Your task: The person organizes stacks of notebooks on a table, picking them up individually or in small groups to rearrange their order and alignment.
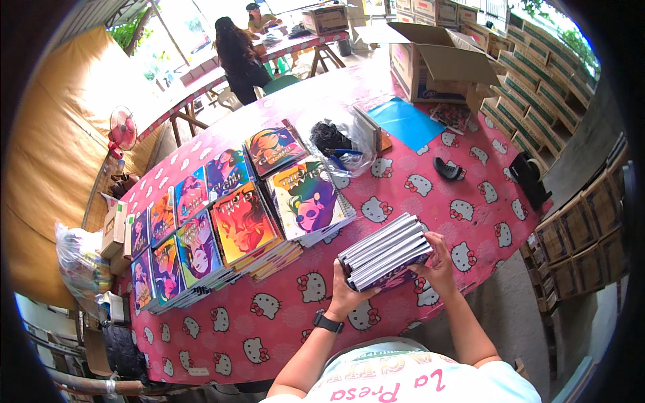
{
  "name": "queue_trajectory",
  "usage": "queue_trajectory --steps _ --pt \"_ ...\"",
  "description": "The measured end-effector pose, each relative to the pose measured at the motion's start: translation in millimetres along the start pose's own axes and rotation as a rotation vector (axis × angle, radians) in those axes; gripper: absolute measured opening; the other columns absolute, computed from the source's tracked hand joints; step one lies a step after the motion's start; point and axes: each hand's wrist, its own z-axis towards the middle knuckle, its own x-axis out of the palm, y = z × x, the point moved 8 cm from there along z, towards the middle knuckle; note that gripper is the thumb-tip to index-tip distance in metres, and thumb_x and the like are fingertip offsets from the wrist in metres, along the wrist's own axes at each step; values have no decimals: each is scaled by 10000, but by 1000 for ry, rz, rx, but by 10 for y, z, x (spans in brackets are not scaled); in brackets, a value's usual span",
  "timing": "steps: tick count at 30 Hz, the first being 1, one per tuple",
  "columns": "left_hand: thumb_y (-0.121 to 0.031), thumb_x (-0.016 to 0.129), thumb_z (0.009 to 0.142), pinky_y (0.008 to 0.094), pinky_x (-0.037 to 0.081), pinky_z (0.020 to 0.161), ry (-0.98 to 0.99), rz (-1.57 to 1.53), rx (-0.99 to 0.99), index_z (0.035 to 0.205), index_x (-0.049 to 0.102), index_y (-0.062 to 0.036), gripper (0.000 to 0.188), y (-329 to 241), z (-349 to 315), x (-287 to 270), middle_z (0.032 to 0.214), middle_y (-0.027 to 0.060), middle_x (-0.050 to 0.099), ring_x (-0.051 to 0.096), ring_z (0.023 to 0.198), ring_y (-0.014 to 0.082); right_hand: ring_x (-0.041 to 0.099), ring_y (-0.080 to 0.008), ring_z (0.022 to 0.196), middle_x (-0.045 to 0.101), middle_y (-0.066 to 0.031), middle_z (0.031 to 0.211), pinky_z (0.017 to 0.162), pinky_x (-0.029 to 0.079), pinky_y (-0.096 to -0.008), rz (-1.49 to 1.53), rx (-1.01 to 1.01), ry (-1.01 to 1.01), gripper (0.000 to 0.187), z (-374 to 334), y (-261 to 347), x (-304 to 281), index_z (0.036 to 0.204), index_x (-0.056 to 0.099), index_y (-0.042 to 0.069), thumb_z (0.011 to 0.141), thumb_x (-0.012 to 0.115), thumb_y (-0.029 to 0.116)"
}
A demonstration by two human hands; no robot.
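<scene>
Between my two hands is a stack of notebooks (384,252), its page edges facing up and a purple cover showing at the bottom. My left hand (349,293), with a dark watch at the wrist, grips the stack's left end. The right hand (438,266) is closed round the other end. To the left, piles of spiral notebooks with bright illustrated covers stand in rows; nearest are a white-covered pile (306,198) and an orange-red one (244,227).
The pink cat-print tablecloth (310,287) covers the table. Beyond the piles lies a clear plastic bag (359,144) with black contents. A blue sheet (406,124), a black object (448,169) and an open carton (437,64) sit at the far right. Stacked cartons line the right; people sit at another table.
</scene>
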Motion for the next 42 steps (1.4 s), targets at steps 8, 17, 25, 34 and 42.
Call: queue_trajectory --steps 8,17,25,34,42 --pt "-119 849 555 319 405 913 58 -127 -36 1148 335 -66 787 135 -85 29 1089 77 476 480 1032 170 477 -119 1053 492 -44 1100 882 398 -266 149 159 107 596 -116 -143 -53 1126 473 60 624 793 31" --pt "-75 816 604 320 432 898 -33 106 93 1169 298 -49 767 68 -71 -11 1076 105 511 522 1014 199 416 -151 1130 468 -41 1228 1004 323 -308 10 182 191 969 -71 -836 -68 1356 273 16 576 846 83" --pt "-222 818 654 334 448 871 -74 322 214 1176 320 -16 750 155 -399 -245 1083 115 533 547 999 207 554 -188 981 586 -98 1062 887 432 -330 -161 226 301 716 -179 -574 306 1188 484 28 598 838 225" --pt "-448 607 820 360 479 873 -91 -812 -668 1235 459 -45 596 300 -1075 -749 1127 86 580 577 1003 196 523 -169 1023 559 -149 1099 889 415 -290 121 513 437 793 -380 -381 1299 1210 412 -61 698 747 444" --pt "-507 584 752 423 440 921 -143 -1078 -603 1287 421 -50 722 178 -1616 -1132 1209 128 540 555 1053 264 567 -362 1011 556 -273 1038 886 438 -385 -409 337 616 974 -678 206 2094 1217 322 -40 593 763 566"
